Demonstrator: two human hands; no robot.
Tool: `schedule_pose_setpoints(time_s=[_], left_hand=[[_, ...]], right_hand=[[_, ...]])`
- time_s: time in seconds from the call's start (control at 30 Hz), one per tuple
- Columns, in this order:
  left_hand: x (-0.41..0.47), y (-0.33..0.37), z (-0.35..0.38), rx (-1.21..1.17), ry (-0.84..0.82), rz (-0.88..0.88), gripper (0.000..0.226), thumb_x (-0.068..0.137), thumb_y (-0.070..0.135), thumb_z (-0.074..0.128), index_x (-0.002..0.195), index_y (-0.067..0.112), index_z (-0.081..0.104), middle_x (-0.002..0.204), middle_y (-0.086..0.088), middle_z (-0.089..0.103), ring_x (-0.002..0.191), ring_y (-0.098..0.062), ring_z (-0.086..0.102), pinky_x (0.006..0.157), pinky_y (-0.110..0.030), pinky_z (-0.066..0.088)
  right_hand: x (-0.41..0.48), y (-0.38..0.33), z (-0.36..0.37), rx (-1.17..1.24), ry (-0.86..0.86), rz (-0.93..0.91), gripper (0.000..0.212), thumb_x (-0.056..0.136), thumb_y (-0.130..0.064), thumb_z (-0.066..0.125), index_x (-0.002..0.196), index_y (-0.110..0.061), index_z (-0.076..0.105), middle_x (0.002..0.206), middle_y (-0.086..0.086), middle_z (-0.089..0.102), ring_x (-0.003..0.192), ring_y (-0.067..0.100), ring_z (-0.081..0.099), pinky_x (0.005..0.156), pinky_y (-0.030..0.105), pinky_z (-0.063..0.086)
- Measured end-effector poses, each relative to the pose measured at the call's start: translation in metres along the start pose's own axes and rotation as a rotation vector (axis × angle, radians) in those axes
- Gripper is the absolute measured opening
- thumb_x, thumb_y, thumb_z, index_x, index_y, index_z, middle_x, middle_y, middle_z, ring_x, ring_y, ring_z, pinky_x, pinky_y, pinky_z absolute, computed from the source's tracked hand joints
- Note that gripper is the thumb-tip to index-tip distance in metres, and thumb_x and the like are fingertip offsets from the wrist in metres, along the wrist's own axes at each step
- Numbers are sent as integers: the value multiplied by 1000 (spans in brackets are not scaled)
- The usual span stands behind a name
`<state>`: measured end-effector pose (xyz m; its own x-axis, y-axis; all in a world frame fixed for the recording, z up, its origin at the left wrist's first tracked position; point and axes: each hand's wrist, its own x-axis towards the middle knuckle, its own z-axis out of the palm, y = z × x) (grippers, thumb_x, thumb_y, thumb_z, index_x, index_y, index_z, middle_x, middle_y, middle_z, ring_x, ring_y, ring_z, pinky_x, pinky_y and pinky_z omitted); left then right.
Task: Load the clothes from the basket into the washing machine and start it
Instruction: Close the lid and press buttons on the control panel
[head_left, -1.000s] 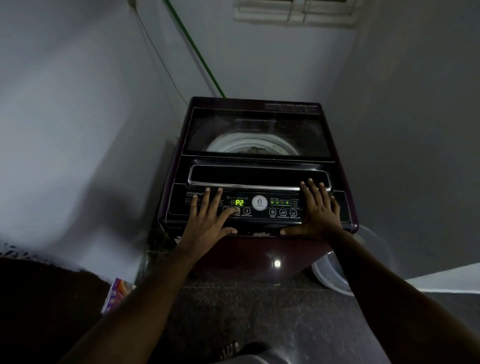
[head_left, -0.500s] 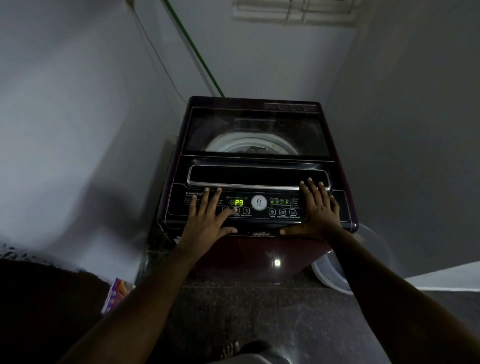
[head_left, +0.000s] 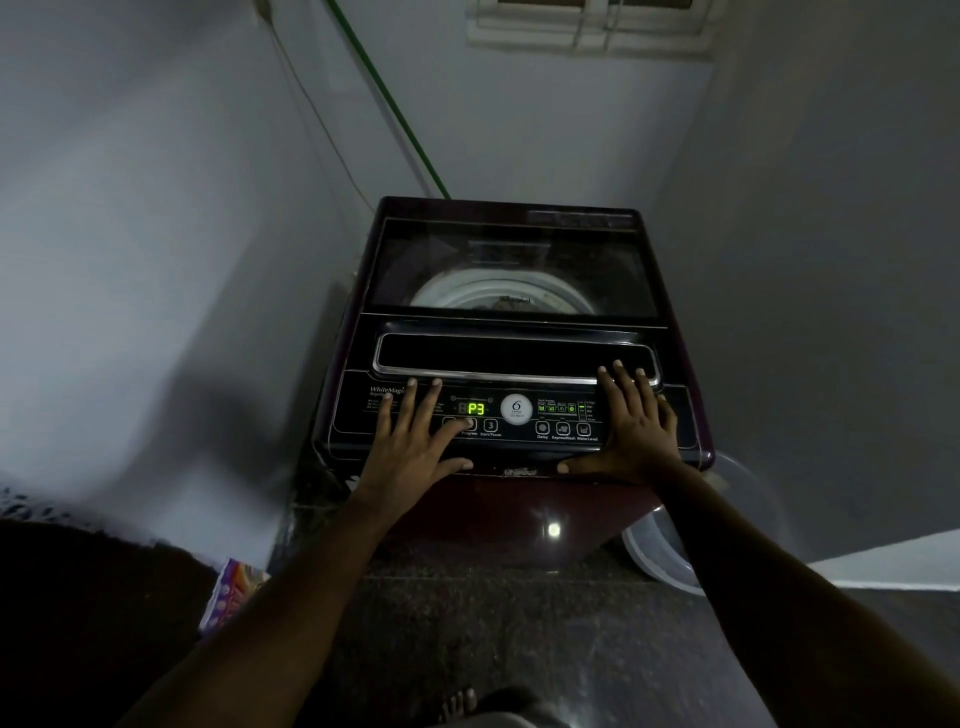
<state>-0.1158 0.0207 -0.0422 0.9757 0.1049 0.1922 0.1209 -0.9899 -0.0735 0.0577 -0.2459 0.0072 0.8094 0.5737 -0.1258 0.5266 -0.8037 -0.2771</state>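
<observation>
Both hands are down on the washing machine (head_left: 511, 332), a dark maroon top-loader wedged into the corner between pale walls. Its lid (head_left: 511, 270) is shut, and through the tinted glass the pale rim of the drum (head_left: 501, 299) shows, with something mottled lying inside, too dim to identify.

The left hand (head_left: 410, 441) lies flat on the left side of the control panel (head_left: 519, 415), fingers spread apart, holding nothing. Its index fingertip (head_left: 467, 423) sits on the button labelled Program, just left of the Start/Pause button (head_left: 490, 426). The thumb stretches along the panel's front edge.

The right hand (head_left: 634, 426) is splayed flat on the right end of the panel, fingers apart and empty, the fingertips reaching up to the chrome trim of the lid handle (head_left: 514, 356), the thumb pointing inward along the front lip.

Between the hands, the display (head_left: 475, 409) glows green with P3. Right of it sit a round white badge (head_left: 516, 409), a row of small green indicator lights and the Delay, ExpressWash and Water Level buttons.

A green hose (head_left: 389, 98) runs diagonally down the back wall. A translucent plastic tub (head_left: 670, 551) sits on the floor at the machine's right, and a colourful packet (head_left: 234, 592) lies at lower left. The person's toes (head_left: 457, 704) peek in at the bottom edge.
</observation>
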Motion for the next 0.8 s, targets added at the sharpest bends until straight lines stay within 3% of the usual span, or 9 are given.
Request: schedule_pose_setpoints(time_s=[0.23,0.43,0.8], left_hand=[[2,2,-4,5,-57,-6,63,84,73,37,126,27,47,153,-25,34,141,-49,30,104,-71,32],[5,8,-11,57,-84,-5,81,79,69,55,147,36,27,155,-30,26,138,-55,29,101,-75,31],[8,15,-24,109,-128,17,86,79,65,61,149,48,15,152,-34,27,134,-59,32,97,-77,30]], right_hand=[[-1,0,-1,12,-11,-4,150,31,-96,57,151,-34,-9,160,-10,-14,146,15,-21,118,53,-1],[-1,-1,-2,4,-10,-5,151,30,-97,55,151,-34,-9,160,-10,-15,146,16,-21,117,51,-2],[-1,-1,-2,9,-5,0,152,28,-97,55,151,-35,-9,160,-10,-13,146,15,-20,118,52,0]])
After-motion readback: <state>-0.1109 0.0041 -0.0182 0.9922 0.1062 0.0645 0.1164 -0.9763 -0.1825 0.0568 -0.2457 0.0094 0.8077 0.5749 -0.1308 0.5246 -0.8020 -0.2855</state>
